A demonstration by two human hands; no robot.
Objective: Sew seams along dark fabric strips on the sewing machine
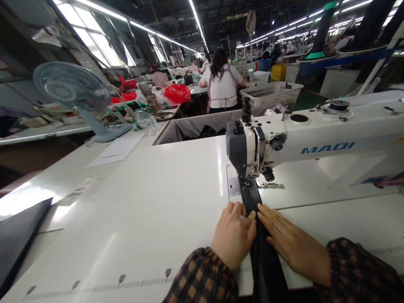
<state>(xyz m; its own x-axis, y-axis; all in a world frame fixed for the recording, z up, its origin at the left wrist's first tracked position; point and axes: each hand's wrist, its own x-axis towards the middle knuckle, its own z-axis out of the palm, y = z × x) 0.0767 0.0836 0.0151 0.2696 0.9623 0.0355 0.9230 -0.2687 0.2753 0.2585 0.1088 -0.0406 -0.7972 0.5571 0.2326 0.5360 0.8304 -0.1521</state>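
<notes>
A long strip of black material [267, 261] runs from under the needle of a white sewing machine [331, 139] down over the table's front edge. Its far end lies beneath the presser foot [247, 182]. My left hand [235, 233] pinches the strip's left side, thumb and fingers closed on it just in front of the foot. Across from it, my right hand [293, 242] lies flat with fingers stretched out, their tips touching the strip's right edge.
A fan [72, 90] stands at the back left beside a white paper sheet [116, 148]. Dark material [22, 235] lies at the left edge. Behind the white table [151, 198] is a grey cloth bin [189, 126]. A person [222, 84] sits farther back, near a white basket [274, 94].
</notes>
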